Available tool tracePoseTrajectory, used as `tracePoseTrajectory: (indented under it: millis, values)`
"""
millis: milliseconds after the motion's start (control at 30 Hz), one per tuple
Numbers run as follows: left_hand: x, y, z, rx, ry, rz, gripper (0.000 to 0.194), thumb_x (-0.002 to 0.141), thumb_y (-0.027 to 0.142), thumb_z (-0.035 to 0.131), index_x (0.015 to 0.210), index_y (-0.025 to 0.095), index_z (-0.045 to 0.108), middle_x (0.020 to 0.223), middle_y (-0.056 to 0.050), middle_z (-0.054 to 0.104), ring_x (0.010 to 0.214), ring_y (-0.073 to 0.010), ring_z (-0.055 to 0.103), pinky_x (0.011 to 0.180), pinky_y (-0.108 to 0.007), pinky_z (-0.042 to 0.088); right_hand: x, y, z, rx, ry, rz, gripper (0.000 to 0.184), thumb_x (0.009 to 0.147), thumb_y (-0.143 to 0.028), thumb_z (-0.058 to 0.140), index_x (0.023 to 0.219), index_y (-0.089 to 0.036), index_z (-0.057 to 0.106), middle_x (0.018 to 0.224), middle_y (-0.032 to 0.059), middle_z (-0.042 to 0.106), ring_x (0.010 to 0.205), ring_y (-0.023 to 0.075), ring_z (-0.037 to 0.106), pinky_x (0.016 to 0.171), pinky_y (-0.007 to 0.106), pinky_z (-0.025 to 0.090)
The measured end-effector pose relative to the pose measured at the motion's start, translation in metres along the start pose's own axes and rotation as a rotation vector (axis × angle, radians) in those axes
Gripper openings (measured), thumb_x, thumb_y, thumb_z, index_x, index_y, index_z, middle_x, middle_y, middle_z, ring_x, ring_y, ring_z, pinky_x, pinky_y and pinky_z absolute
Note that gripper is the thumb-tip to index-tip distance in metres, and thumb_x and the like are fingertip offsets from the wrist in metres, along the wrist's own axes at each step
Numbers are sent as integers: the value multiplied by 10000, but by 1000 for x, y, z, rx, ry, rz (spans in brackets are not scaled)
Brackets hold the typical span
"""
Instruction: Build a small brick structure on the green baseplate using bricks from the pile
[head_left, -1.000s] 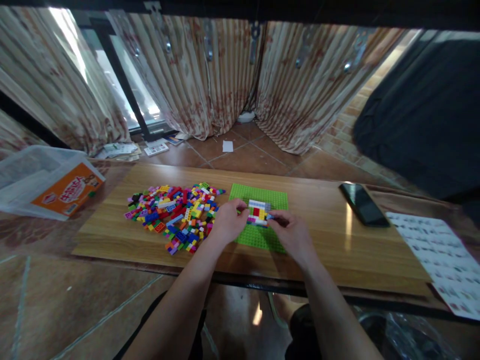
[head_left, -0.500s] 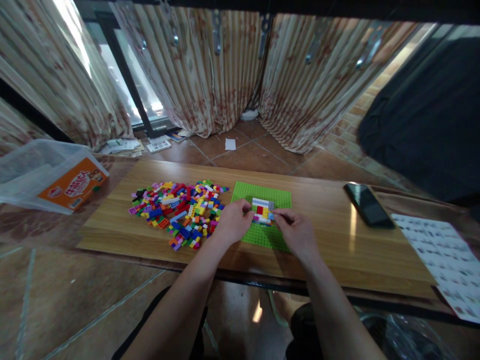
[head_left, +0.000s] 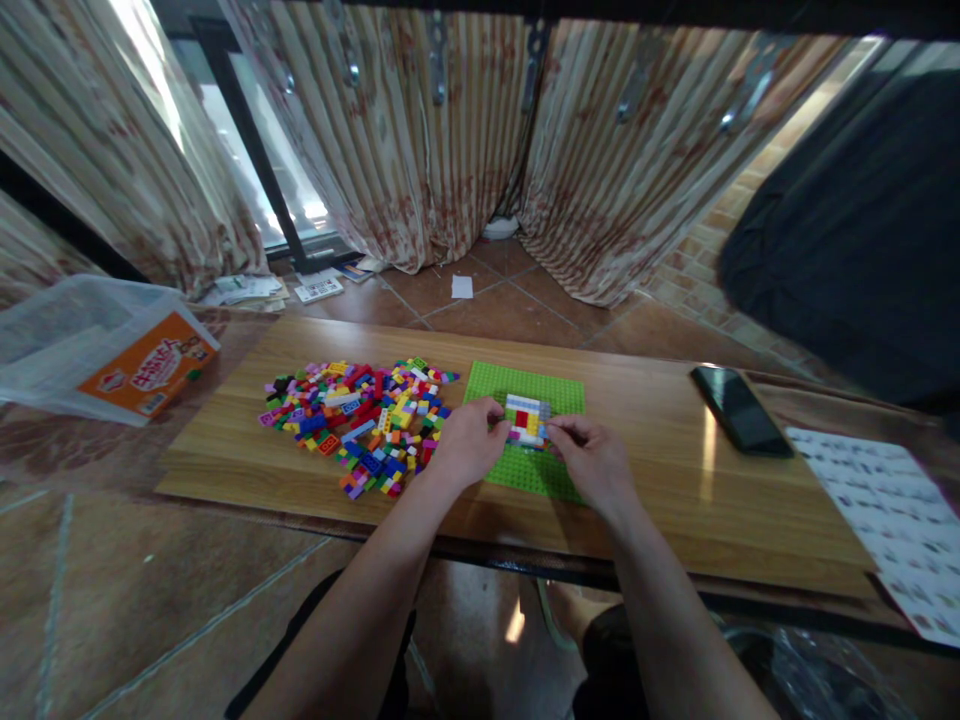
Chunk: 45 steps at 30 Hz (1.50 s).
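Note:
A flat brick build (head_left: pixel 528 420) in white, red, yellow, blue and grey lies on a green studded baseplate (head_left: pixel 525 478). At its left edge is my left hand (head_left: pixel 474 440), thumb and index finger closed against the side of the build. My right hand (head_left: pixel 592 455) pinches at the right edge, by the light-blue and grey bricks. The fingertips partly cover both edges, and whether a separate small brick sits between them is too small to tell. Close by my left hand spreads a pile of loose building bricks (head_left: pixel 360 410) in many colours.
The wooden board (head_left: pixel 675 520) under everything also carries a black phone (head_left: pixel 741 410) on the right. A printed sheet (head_left: pixel 885 510) lies beyond it. On the far left stands a clear plastic box (head_left: pixel 67 340) with an orange label.
The whole view has shifted slightly. Both hands stay at the edges of the build, the right fingers a little more curled at its right side.

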<state>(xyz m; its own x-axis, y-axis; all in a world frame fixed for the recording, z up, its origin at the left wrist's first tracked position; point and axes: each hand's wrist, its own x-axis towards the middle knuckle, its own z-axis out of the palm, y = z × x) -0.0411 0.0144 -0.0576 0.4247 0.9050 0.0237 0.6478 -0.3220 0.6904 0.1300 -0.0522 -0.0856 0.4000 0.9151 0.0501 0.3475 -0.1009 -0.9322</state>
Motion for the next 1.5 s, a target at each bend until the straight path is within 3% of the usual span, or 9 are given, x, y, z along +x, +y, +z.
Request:
tracePoseTrajectory:
  millis: [300,667,1100,1500]
  values:
    - [-2,1,0,-5,-11,-9,166,864,223,582,955,151,700,923,-97,740,779,-217,659,780,-343,500,1,-1,1,79,14,48,291,689,-465,698,725,-176,714,649,25,682,573,154,576,555,271,451]
    - [-1,0,0,52,-35,-17,185,883,241,565,975,141,690,949,-94,737,813,-209,661,775,-324,493,5,-10,4,213,55,248,360,506,-478,805,650,-167,696,537,10,638,465,120,534,454,243,442]
    - [-3,5,1,63,-22,-41,167,886,217,565,956,130,690,924,-96,733,805,-204,655,764,-313,484,5,0,4,134,59,276,402,537,-510,806,685,-152,698,541,16,649,448,126,554,433,235,449]
    - [-2,5,6,19,-4,-63,121,880,200,571,884,131,670,841,-77,709,766,-185,637,718,-285,460,5,1,3,-69,59,214,345,652,-499,728,697,-159,698,560,28,659,448,139,559,434,251,440]
